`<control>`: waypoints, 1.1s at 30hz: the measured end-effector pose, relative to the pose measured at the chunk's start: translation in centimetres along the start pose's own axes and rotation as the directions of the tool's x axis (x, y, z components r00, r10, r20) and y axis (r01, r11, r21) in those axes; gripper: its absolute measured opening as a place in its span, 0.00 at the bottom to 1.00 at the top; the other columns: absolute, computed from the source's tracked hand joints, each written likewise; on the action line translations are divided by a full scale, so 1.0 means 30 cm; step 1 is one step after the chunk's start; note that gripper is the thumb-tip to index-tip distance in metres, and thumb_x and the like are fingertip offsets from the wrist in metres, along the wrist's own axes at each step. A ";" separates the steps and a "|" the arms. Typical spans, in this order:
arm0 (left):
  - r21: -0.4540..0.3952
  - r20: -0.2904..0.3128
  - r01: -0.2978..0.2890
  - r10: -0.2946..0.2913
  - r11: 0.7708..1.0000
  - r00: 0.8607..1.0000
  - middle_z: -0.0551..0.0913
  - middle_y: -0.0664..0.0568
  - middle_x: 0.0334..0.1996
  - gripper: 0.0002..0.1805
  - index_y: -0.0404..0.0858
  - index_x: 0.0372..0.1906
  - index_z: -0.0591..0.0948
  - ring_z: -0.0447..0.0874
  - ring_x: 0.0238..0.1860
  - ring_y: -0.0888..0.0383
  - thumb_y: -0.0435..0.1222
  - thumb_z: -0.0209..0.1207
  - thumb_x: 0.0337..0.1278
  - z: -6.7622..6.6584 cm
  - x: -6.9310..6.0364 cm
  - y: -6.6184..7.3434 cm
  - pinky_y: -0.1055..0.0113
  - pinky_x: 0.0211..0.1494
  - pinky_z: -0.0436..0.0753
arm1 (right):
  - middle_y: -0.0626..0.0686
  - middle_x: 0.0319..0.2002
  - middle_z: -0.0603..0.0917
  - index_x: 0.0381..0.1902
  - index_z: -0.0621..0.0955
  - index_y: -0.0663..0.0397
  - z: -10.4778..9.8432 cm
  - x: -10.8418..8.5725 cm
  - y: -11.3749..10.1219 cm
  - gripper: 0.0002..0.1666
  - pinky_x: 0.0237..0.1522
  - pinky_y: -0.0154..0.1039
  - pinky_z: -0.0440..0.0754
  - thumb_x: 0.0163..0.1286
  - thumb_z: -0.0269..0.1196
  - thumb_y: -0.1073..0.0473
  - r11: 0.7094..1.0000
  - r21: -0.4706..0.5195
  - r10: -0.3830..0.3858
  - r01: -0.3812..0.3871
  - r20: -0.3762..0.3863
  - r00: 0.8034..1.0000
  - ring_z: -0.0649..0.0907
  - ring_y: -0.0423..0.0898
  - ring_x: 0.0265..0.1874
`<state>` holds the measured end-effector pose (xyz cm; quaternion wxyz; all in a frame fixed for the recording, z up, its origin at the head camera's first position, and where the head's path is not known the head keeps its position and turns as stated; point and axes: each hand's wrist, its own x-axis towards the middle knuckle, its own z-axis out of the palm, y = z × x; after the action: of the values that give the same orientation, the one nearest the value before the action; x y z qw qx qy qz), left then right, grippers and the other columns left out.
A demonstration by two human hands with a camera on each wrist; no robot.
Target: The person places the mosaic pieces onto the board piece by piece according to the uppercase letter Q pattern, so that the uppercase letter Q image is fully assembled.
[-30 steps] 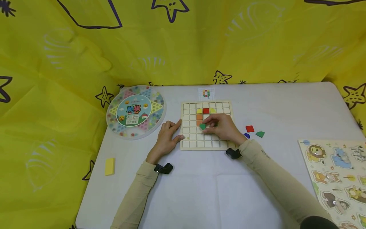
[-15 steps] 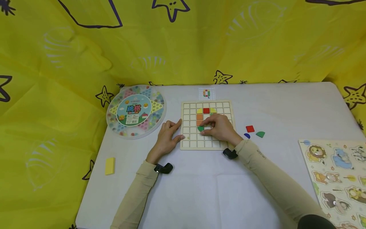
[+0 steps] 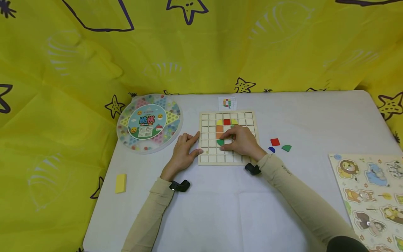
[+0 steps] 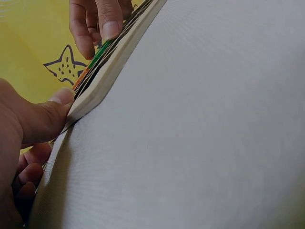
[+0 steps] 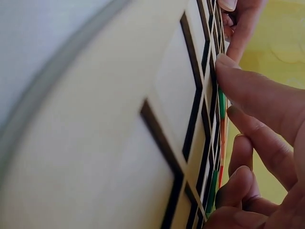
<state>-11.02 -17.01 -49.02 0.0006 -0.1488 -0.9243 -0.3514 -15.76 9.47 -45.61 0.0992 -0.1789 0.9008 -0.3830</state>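
Observation:
A pale wooden grid board [image 3: 209, 158] lies on the table with coloured tiles in its cells. At its left edge the left hand [image 3: 182, 153] rests, index finger and thumb spread, the thumb [image 4: 59, 102] pressing the rim. Over the middle of the board the right hand [image 3: 244, 141] pinches a green quarter-circle tile [image 3: 220, 142] between thumb and index finger. That tile sits at the cell below two orange tiles [image 3: 219, 132]. Above are a red square tile [image 3: 227, 122] and two yellow tiles [image 3: 219, 122]. The right hand hides part of the grid.
Loose red [image 3: 275, 142], green [image 3: 286, 148] and blue [image 3: 271, 149] tiles lie right of the board. A pattern card [image 3: 227, 103] lies behind it. Around stand a round Chinese checkers set [image 3: 148, 122], a yellow block [image 3: 121, 183] and an animal puzzle board [image 3: 371, 196].
The right hand has moved slightly left and down with the green tile, which now lies flat at the cell below the orange tiles. The left hand has stayed put.

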 end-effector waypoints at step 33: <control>-0.012 -0.004 -0.017 0.017 1.000 1.000 0.74 0.40 0.49 0.41 0.34 0.79 0.70 0.64 0.45 0.48 0.37 0.71 0.64 -0.004 -0.003 0.004 0.58 0.50 0.64 | 0.52 0.41 0.89 0.45 0.94 0.48 -0.041 -0.031 0.013 0.17 0.38 0.42 0.73 0.57 0.83 0.53 1.000 0.026 0.000 0.000 0.010 1.000 0.78 0.49 0.36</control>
<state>-10.91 -17.04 -48.86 0.0045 -0.1557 -0.9209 -0.3572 -15.40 10.90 -45.03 0.1062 -0.1794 0.8952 -0.3938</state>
